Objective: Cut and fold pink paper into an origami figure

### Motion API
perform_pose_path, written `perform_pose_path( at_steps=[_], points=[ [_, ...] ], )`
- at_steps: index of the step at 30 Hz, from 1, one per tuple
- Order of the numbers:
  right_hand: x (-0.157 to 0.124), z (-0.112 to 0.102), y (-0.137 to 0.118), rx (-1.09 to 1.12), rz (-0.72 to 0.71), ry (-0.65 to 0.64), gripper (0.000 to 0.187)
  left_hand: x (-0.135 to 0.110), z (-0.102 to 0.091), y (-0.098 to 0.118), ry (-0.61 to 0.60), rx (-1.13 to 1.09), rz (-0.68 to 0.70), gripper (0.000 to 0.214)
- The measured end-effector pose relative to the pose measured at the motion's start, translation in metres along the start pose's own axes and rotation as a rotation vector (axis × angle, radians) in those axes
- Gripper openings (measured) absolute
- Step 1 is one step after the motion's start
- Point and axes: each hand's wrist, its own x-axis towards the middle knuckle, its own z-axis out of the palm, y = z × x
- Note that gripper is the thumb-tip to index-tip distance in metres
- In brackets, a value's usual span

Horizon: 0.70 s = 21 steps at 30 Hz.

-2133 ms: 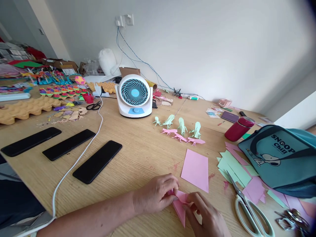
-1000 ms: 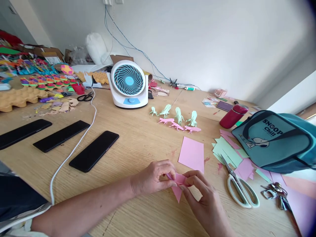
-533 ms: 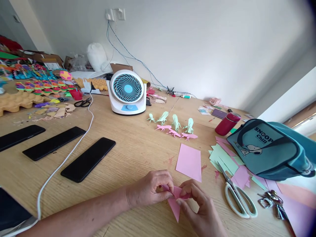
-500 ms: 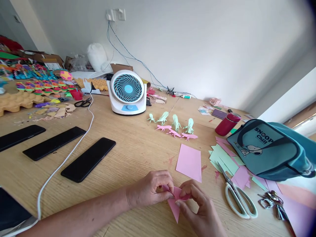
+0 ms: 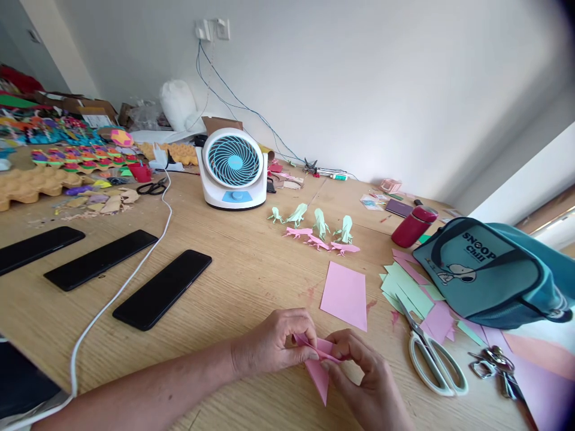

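Observation:
A piece of folded pink paper [image 5: 318, 378] is held between both hands low in the middle of the view, one pointed end hanging down toward me. My left hand [image 5: 281, 342] pinches its left side between thumb and fingers. On the right side, my right hand [image 5: 366, 374] pinches a flap with thumb and forefinger. Fingers hide part of the creases. Just beyond lies a flat pink paper sheet [image 5: 345, 296]. Further back stand several green folded paper figures [image 5: 320, 222], with pink folded paper figures [image 5: 317, 242] in front of them.
Scissors [image 5: 435, 359], keys [image 5: 498, 365] and green paper pieces [image 5: 406, 288] lie to the right, near a teal bag [image 5: 485, 269] and a red flask [image 5: 414, 226]. Several black phones [image 5: 162, 290] and a white cable [image 5: 121, 299] are at left. A fan [image 5: 234, 169] stands behind.
My right fingers have shifted slightly on the pink paper, and its right flap shows more. Both hands keep their pinch. The view has moved very slightly.

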Motion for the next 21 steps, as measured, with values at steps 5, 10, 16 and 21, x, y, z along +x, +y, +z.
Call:
perform_pose_path(
  at_steps=[5, 10, 16, 21],
  points=[
    [-0.002, 0.001, 0.005, 0.106, 0.065, 0.023, 0.02, -0.001, 0.0, -0.001, 0.033, -0.045, -0.058, 0.019],
    [-0.001, 0.001, 0.004, 0.159, 0.093, 0.042, 0.017, -0.002, -0.001, 0.004, 0.074, -0.059, -0.126, 0.013],
    [-0.001, -0.002, 0.005, 0.2, 0.133, 0.041, 0.021, -0.002, 0.0, 0.009, 0.118, -0.067, -0.163, 0.012],
    [0.0, -0.004, 0.005, 0.168, 0.126, 0.044, 0.023, -0.002, 0.0, 0.008, 0.105, -0.084, -0.176, 0.011]
  ],
)
